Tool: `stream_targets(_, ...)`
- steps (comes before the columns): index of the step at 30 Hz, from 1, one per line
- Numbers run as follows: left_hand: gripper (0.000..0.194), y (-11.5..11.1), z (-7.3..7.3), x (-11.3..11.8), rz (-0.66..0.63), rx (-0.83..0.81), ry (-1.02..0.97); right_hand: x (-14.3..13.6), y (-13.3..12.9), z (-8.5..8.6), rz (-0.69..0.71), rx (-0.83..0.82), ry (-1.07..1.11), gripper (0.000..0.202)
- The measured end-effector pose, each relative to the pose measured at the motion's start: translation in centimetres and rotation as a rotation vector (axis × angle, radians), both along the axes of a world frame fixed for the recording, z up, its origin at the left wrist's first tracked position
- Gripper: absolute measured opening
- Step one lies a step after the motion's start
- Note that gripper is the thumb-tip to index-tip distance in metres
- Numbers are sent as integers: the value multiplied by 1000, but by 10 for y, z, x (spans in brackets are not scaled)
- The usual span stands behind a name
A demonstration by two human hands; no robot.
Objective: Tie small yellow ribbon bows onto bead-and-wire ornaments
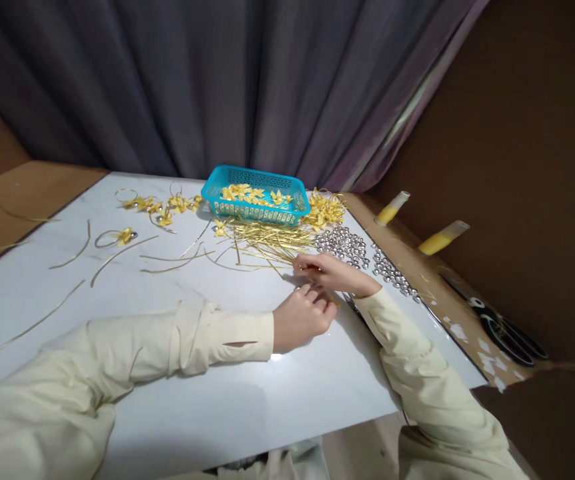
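left hand (303,320): curling against the right, I can't tell whether it is pinching anything | right hand (328,272): bending inward, grip likewise unclear | yellow bit (336,303): peeking out beside the left hand | wires (272,237): lying just beyond both | beads (341,244): spreading past the right wrist | basket (207,191): holding flowers (242,192)

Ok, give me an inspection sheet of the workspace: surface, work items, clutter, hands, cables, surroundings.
Surface: white tabletop, glossy.
Work items: blue basket holding yellow flowers; gold strands piled in front; silver pieces to their right.
Clutter: loose strands at left; scissors and paper scraps at right.
Hands: left hand and right hand close together; grasp unclear.
Cables: nothing seen.
Surroundings: dark curtain behind; brown panel at right.
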State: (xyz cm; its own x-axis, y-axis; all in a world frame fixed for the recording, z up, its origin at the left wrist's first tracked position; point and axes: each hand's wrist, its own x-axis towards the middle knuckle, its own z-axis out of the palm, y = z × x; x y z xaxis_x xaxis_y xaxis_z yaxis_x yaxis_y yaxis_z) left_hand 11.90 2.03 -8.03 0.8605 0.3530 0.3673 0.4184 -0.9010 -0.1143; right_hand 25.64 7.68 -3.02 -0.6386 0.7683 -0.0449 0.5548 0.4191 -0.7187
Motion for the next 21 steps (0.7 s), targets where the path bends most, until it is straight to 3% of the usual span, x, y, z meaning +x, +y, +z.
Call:
stream_targets(2,26,0,-1,-8,-26,45,-39,10,0,1,-26,-68,149,6)
stream_targets(8,30,-8,-12,-32,-13,136,-150,15,-15,0,-17,-285,514,26)
stream_targets(15,37,4,1,-27,46,-389,-156,16,-23,2,-53,-390,749,28)
stream_targets(21,27,33,10,-14,72,-563,-304,28,-17,5,-205,-356,876,23)
